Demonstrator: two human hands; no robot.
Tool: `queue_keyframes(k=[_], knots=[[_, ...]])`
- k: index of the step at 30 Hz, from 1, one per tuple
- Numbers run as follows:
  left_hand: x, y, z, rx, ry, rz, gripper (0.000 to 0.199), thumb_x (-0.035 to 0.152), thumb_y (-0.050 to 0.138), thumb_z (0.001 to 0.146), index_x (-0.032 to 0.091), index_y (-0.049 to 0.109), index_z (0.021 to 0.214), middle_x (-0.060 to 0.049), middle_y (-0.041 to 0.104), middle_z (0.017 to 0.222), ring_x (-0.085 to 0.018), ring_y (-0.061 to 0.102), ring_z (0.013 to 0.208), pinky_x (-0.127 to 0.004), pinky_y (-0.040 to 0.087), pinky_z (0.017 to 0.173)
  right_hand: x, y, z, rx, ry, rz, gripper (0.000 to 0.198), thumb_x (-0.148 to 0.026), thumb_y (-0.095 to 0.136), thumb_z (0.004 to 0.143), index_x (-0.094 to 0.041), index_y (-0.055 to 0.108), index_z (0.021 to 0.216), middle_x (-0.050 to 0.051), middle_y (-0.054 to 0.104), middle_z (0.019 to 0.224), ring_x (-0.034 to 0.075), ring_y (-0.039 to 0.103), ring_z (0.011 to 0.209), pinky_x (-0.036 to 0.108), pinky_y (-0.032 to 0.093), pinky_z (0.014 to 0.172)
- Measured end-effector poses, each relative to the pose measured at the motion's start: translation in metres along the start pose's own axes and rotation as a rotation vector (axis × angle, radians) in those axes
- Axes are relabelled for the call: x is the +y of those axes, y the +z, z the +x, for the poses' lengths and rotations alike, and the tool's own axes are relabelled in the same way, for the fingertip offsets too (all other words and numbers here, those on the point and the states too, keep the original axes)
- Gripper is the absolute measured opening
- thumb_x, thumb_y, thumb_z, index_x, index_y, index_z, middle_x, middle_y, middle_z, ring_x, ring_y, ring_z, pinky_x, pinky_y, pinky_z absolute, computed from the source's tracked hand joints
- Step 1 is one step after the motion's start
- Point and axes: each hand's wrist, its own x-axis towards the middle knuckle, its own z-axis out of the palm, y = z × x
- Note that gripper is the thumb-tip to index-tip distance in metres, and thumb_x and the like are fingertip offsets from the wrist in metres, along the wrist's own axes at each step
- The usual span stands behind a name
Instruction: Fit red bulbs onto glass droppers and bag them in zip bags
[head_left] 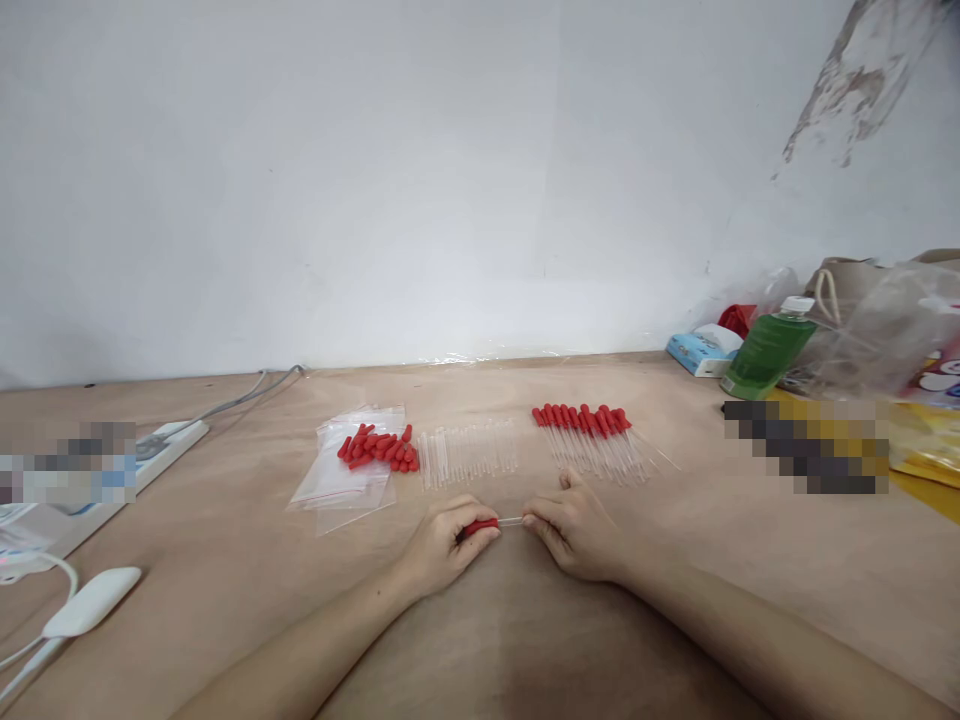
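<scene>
Between thumb and fingers, my left hand (pixel 444 545) grips a red rubber dropper bulb (pixel 481 526). A thin clear dropper tube (pixel 511 521) runs from the bulb's open end to my right hand (pixel 574 530), whose fingers pinch its other end. Whether the tube sits inside the bulb or only meets it, I cannot tell. Beyond my left hand, a pile of loose red bulbs (pixel 379 447) lies on clear zip bags (pixel 337 480). A row of bare clear tubes (pixel 469 450) lies beside them. Farther right are droppers with red bulbs fitted (pixel 592 435), lined up with their bulbs away from me.
On the left are a white power strip (pixel 169 445) with cables and a white plug-like device (pixel 94 602). Far right stand a green bottle (pixel 769 350), a blue tissue pack (pixel 703 352) and plastic bags (pixel 870 320). A white wall (pixel 450 180) closes off the table's back.
</scene>
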Motion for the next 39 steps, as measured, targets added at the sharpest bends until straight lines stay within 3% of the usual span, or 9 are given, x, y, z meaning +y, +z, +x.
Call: queue_keyframes(k=[8, 15, 18, 21, 25, 27, 30, 34, 39], knots=[[-0.001, 0.000, 0.001, -0.004, 0.057, 0.005, 0.019, 0.026, 0.044, 0.086, 0.016, 0.060, 0.087, -0.005, 0.059, 0.080, -0.013, 0.054, 0.073, -0.023, 0.042, 0.067, -0.001, 0.003, 0.003, -0.053, 0.005, 0.023, 0.024, -0.017, 0.035, 0.084, -0.017, 0.050, 0.065, -0.001, 0.060, 0.060, 0.009, 0.036, 0.048, 0.029, 0.021, 0.066], [0.001, -0.001, 0.000, -0.025, 0.090, 0.005, 0.020, 0.025, 0.044, 0.087, 0.016, 0.061, 0.090, -0.005, 0.059, 0.080, -0.013, 0.054, 0.072, -0.023, 0.043, 0.065, -0.004, 0.000, 0.004, -0.140, 0.029, 0.086, 0.025, -0.016, 0.033, 0.085, -0.018, 0.054, 0.071, -0.002, 0.063, 0.067, 0.010, 0.045, 0.055, 0.029, 0.023, 0.068], [0.002, -0.002, 0.000, 0.019, 0.094, 0.003, 0.019, 0.024, 0.045, 0.086, 0.018, 0.061, 0.093, -0.005, 0.060, 0.083, -0.013, 0.055, 0.075, -0.024, 0.044, 0.068, -0.009, -0.009, 0.005, -0.166, 0.054, 0.053, 0.026, -0.021, 0.033, 0.087, -0.018, 0.055, 0.073, 0.000, 0.063, 0.069, 0.011, 0.047, 0.057, 0.029, 0.026, 0.068], [-0.001, -0.002, 0.001, 0.129, 0.072, 0.060, 0.026, 0.026, 0.050, 0.083, 0.021, 0.055, 0.109, -0.006, 0.056, 0.099, -0.017, 0.054, 0.089, -0.029, 0.044, 0.077, -0.009, -0.019, 0.005, -0.173, 0.075, 0.079, 0.021, -0.023, 0.039, 0.085, -0.019, 0.058, 0.079, 0.001, 0.065, 0.076, 0.012, 0.052, 0.065, 0.028, 0.029, 0.070], [-0.009, -0.002, 0.001, 0.221, -0.075, 0.078, 0.048, 0.028, 0.054, 0.080, 0.023, 0.037, 0.125, -0.006, 0.051, 0.102, -0.016, 0.053, 0.081, -0.029, 0.046, 0.069, 0.013, -0.027, 0.009, -0.099, 0.361, 0.185, 0.023, -0.027, 0.041, 0.082, -0.019, 0.062, 0.076, 0.001, 0.064, 0.071, 0.012, 0.054, 0.062, 0.023, 0.032, 0.059], [-0.010, -0.002, 0.002, 0.169, -0.092, 0.071, 0.041, 0.026, 0.052, 0.080, 0.023, 0.042, 0.119, -0.005, 0.050, 0.099, -0.014, 0.053, 0.077, -0.028, 0.046, 0.067, 0.031, -0.028, 0.016, -0.030, 0.561, 0.211, 0.027, -0.032, 0.043, 0.080, -0.017, 0.061, 0.068, 0.001, 0.062, 0.061, 0.012, 0.053, 0.055, 0.021, 0.031, 0.052], [-0.010, -0.003, 0.003, 0.077, -0.030, 0.091, 0.026, 0.022, 0.050, 0.081, 0.023, 0.052, 0.107, -0.005, 0.050, 0.102, -0.015, 0.052, 0.082, -0.029, 0.045, 0.073, 0.053, -0.024, 0.034, 0.110, 0.760, 0.066, 0.026, -0.036, 0.049, 0.074, -0.018, 0.058, 0.058, 0.001, 0.061, 0.060, 0.014, 0.054, 0.059, 0.023, 0.032, 0.054], [-0.008, -0.003, 0.004, 0.072, 0.014, 0.108, 0.018, 0.021, 0.049, 0.082, 0.021, 0.057, 0.097, -0.006, 0.052, 0.098, -0.017, 0.051, 0.088, -0.032, 0.043, 0.078, 0.065, -0.014, 0.056, 0.091, 0.871, -0.138, 0.027, -0.034, 0.047, 0.075, -0.020, 0.058, 0.056, 0.002, 0.063, 0.063, 0.018, 0.057, 0.067, 0.028, 0.031, 0.066], [-0.008, -0.003, 0.005, 0.052, 0.007, 0.099, 0.015, 0.021, 0.047, 0.082, 0.020, 0.058, 0.093, -0.006, 0.053, 0.094, -0.016, 0.052, 0.086, -0.031, 0.043, 0.077, 0.069, -0.003, 0.059, 0.018, 0.921, -0.250, 0.030, -0.036, 0.042, 0.079, -0.019, 0.062, 0.065, 0.005, 0.064, 0.070, 0.020, 0.058, 0.074, 0.034, 0.028, 0.072]])
